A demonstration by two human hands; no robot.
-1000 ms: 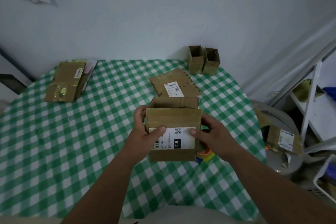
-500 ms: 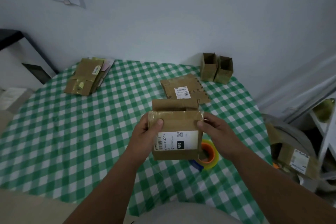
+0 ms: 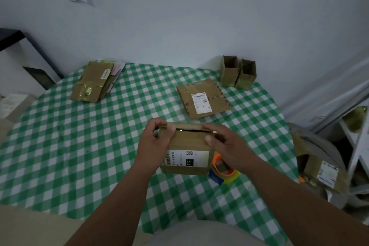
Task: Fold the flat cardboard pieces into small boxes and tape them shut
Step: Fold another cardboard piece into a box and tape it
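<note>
Both hands (image 3: 153, 144) on box (image 3: 187, 146) – flaps half-closed

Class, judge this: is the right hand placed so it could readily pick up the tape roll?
Probably yes: the tape roll lies on the tablecloth right under the right hand, nothing between, but that hand must first release the box.

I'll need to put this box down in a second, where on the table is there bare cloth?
Widest bare stretch: the tablecloth left of the left hand, below the flat cardboard stack. A smaller patch lies between that stack and the labelled flat piece. Crowded: beside the right hand, where the tape roll sits against the box.
</note>
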